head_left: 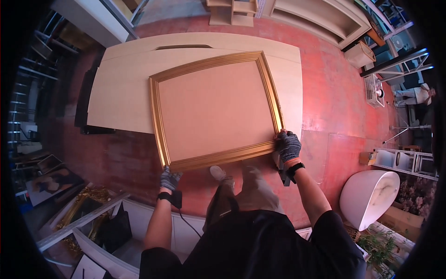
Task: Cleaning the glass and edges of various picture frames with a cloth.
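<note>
From where I stand, a person in a black top has a large gold-coloured frame [272,95] by its two near corners, with a plain pinkish-beige panel [216,114] filling the middle. The left grip [171,178], in a dark grey glove, is closed on the near left corner, though how the thumb sits there I can't make out. The right grip [288,146], gloved much the same with an orange cuff, is curled around the near right corner, fingers bent in against the moulding. The frame lies over the pale worktop [123,93], its near side sticking out past the edge toward the person's legs; whether the far side rests on the surface or hangs just above it, I can't tell. Beyond it, a long dark slot [183,47] runs near the worktop's far edge. A black wristband shows at each wrist, and a cord trails from beside the left one. The floor [325,107] is a worn red. Off to the right sit a rounded white tub [364,200], tipped on its side, and some green leaves [383,244]; farther up, a white basket [373,90] stands near another person [422,94].
</note>
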The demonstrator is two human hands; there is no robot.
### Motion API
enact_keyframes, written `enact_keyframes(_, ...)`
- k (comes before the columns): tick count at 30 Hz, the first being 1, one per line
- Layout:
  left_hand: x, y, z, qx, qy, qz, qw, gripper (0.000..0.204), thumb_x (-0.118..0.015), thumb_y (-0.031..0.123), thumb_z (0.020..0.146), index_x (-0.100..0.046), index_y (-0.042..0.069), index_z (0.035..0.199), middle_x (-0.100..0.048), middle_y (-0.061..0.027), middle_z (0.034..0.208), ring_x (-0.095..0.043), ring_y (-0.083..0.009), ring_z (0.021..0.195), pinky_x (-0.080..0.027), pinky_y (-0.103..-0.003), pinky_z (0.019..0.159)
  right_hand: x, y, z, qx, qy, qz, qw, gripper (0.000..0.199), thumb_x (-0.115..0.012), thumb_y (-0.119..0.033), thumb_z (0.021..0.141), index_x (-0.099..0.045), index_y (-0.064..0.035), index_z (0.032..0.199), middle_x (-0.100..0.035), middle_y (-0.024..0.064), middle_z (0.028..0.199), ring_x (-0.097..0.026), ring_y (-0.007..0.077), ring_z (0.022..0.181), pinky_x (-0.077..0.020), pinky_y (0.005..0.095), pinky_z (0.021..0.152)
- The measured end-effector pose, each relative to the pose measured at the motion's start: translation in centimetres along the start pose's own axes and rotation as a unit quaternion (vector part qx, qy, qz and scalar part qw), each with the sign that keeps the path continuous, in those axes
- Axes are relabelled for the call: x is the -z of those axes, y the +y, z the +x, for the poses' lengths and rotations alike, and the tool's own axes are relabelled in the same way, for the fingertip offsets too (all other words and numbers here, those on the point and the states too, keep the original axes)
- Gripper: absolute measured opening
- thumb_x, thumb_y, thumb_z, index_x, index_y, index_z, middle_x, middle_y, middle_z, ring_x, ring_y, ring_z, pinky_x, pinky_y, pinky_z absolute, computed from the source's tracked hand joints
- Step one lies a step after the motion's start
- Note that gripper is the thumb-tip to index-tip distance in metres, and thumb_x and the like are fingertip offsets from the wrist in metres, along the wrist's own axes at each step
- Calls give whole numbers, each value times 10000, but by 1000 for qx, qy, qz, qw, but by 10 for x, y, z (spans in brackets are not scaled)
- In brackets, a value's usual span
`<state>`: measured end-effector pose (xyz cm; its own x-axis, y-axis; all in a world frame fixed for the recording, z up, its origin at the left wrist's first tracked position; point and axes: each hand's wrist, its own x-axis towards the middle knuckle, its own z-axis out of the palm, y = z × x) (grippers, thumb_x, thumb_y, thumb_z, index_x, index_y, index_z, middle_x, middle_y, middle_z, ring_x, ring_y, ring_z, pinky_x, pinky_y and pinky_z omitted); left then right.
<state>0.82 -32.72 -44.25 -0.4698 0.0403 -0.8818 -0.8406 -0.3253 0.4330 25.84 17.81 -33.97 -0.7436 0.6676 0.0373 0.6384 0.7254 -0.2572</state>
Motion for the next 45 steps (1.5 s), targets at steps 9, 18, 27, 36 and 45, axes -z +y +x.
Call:
enact_keyframes(9, 11, 20, -4, 125, -26, 193, 973, 672, -667, 491, 949, -428, 141, 1470, -532, -322, 1324, -544, -489, 1233, -483, -647, 991, -53, -40, -3, -77, 35, -91, 992, 181, -576, -239, 971, -697, -105, 956, -715, 141, 855, -687, 328, 760, -542, 432, 656)
enact_keyframes(18, 4, 31, -1, 88, -26, 179, 980, 489, -709, 501, 915, -558, 150, 1221, -628, -200, 897, -670, -400, 777, -596, -541, 659, 55, 60, 15, -267, 114, 463, 837, 136, -737, -102, 913, -701, -30, 1022, -701, 34, 827, -639, 120, 725, -524, 267, 671)
enact_keyframes(27, -10, 14, -22, 70, -3, 281, 957, 501, -663, 619, 897, -602, 202, 1167, -634, -130, 726, -668, -372, 631, -588, -536, 591, -37, -72, -46, -96, 82, 155, 980, 49, -685, -152, 871, -662, -123, 902, -665, 136, 843, -653, 359, 830, -526, 456, 718)
enact_keyframes(36, -13, 10, -31, 53, -15, 356, 933, 709, -640, 699, 866, -573, 61, 1166, -666, -162, 705, -693, -353, 570, -595, -474, 504, -74, -191, -54, 215, -90, 104, 967, 198, -519, -65, 840, -618, -50, 1011, -650, 186, 935, -642, 373, 907, -516, 493, 835)
enact_keyframes(45, -25, -44, -61, 87, -37, 338, 936, 611, -604, 663, 915, -581, 66, 1044, -684, -191, 726, -682, -317, 539, -598, -434, 498, -69, -10, 56, 132, -100, -399, 902, 134, -571, -220, 877, -639, -112, 836, -641, 110, 788, -626, 265, 784, -469, 397, 673)
